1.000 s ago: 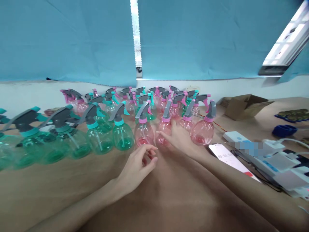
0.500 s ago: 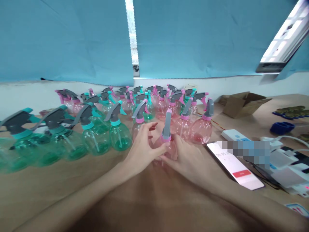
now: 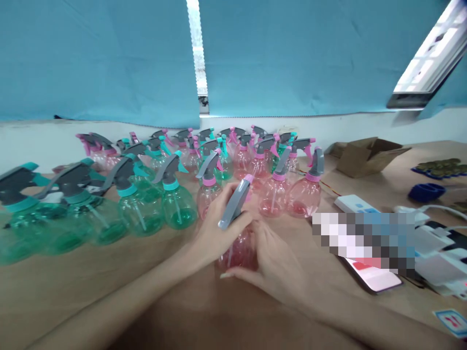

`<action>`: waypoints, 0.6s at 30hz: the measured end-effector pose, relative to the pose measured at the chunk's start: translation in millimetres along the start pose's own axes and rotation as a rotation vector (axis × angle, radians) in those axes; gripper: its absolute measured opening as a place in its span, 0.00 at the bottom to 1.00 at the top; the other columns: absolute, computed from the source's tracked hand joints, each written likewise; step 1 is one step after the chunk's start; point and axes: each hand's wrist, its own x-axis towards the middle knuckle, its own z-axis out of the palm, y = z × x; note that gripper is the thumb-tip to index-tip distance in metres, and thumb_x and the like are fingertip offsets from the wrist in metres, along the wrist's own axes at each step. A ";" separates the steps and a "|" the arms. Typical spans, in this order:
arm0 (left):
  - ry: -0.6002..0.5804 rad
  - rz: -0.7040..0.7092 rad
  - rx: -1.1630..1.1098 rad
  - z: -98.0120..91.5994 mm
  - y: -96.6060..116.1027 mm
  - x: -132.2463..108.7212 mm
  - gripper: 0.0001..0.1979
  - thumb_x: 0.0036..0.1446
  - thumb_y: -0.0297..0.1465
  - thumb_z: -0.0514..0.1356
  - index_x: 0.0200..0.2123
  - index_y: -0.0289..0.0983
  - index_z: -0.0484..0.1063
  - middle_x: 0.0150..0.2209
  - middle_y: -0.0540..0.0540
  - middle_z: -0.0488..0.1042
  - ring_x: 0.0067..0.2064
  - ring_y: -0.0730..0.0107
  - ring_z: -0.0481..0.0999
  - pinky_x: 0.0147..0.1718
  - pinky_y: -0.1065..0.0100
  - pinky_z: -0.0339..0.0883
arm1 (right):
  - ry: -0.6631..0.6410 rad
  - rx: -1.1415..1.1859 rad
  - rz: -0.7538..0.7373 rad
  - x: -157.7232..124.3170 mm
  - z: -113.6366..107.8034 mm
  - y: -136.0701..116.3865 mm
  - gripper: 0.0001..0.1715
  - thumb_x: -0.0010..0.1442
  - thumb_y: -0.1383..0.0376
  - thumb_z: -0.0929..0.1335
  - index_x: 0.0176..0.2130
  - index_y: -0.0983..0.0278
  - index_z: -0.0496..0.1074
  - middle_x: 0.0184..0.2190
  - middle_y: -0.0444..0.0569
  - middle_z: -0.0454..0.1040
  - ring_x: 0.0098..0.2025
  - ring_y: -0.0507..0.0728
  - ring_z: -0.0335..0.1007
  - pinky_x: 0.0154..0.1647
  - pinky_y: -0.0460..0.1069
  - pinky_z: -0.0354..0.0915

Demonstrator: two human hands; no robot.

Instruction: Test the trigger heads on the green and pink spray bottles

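Note:
A pink spray bottle (image 3: 239, 250) with a grey and pink spray head stands in front of me, between my two hands. My left hand (image 3: 217, 223) is wrapped round its neck, just under the grey trigger head. Around the right side of the round body curls my right hand (image 3: 275, 253), its thumb reaching across the lower front. Behind it stand more pink bottles (image 3: 273, 197), and a row of green bottles (image 3: 178, 206) with turquoise collars runs to the left.
A phone (image 3: 379, 281) lies on the wooden table (image 3: 164, 311) at the right, beside a white power strip (image 3: 355, 204) with plugs and cables. Farther back are an open cardboard box (image 3: 365, 158) and a blue roll (image 3: 426, 192). Blue sheeting hangs behind.
The held bottle has come nearer to me, and its spray head now points to the upper right. My left hand has closed round the neck; my right hand has moved lower on the body.

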 end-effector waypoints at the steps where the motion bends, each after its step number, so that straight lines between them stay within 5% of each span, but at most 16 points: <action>1: -0.001 -0.004 -0.012 -2.1 -1.4 -0.3 0.13 0.55 0.27 0.57 0.44 0.41 0.64 0.36 0.50 0.69 0.40 0.66 0.73 0.40 0.63 0.68 | -0.014 0.043 -0.022 0.1 0.2 1.4 0.47 0.51 0.44 0.71 0.59 0.65 0.55 0.51 0.61 0.70 0.52 0.68 0.68 0.48 0.63 0.68; 7: -0.006 -0.019 0.008 -15.7 3.4 -3.4 0.05 0.51 0.26 0.56 0.33 0.39 0.64 0.27 0.55 0.64 0.27 0.75 0.63 0.28 0.70 0.63 | -0.218 0.206 -0.086 2.9 -9.3 12.6 0.42 0.57 0.48 0.69 0.62 0.59 0.53 0.57 0.54 0.67 0.57 0.64 0.64 0.55 0.60 0.64; 13: 0.008 -0.055 -0.004 -28.2 10.4 -6.3 0.07 0.47 0.27 0.55 0.33 0.40 0.63 0.30 0.53 0.66 0.31 0.71 0.69 0.34 0.67 0.67 | -0.308 0.070 -0.042 -0.7 -2.1 41.4 0.39 0.59 0.45 0.66 0.61 0.63 0.59 0.61 0.59 0.62 0.62 0.66 0.57 0.59 0.64 0.58; 18: 0.017 -0.069 0.074 -35.3 5.6 -7.2 0.03 0.45 0.28 0.53 0.27 0.41 0.61 0.25 0.53 0.63 0.26 0.71 0.64 0.27 0.68 0.63 | -0.365 0.000 -0.039 -3.7 7.2 52.9 0.45 0.55 0.42 0.66 0.62 0.65 0.60 0.64 0.61 0.56 0.65 0.69 0.50 0.61 0.67 0.54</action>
